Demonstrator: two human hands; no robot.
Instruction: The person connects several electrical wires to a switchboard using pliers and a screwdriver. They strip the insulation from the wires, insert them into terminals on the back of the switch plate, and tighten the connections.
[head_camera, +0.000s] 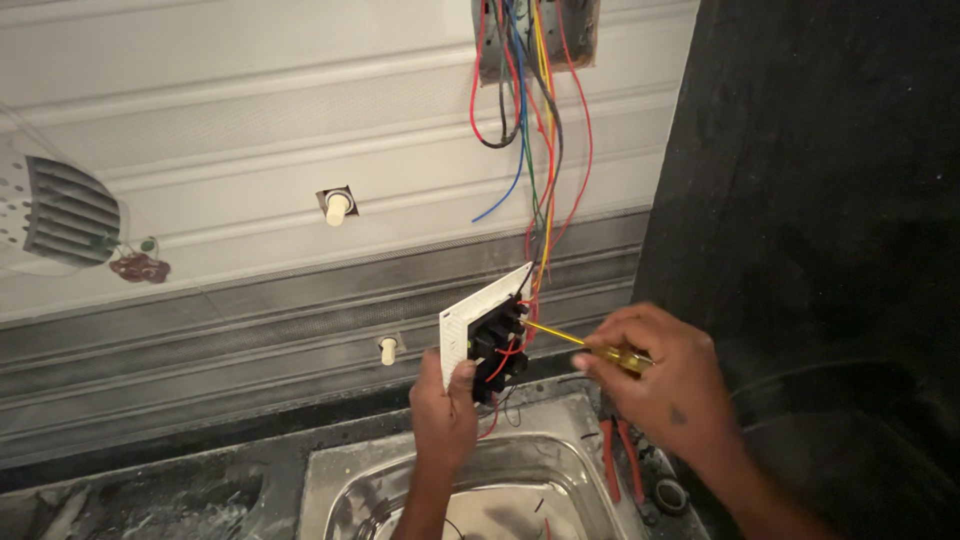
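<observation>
Pale panelled wall (250, 130) behind; left hand (445, 415) pinches the white switch plate (478, 320) at its lower edge. Right hand (655, 375) fingers closed round a yellow screwdriver (570, 340), tip pointing ten o'clock into the plate's back.

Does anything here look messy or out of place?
Yes. The white switch plate is off the wall, dangling on coloured wires that spill from an open wall box. The left hand holds it; the right hand holds a yellow screwdriver. Dust and debris litter the sink.
</observation>
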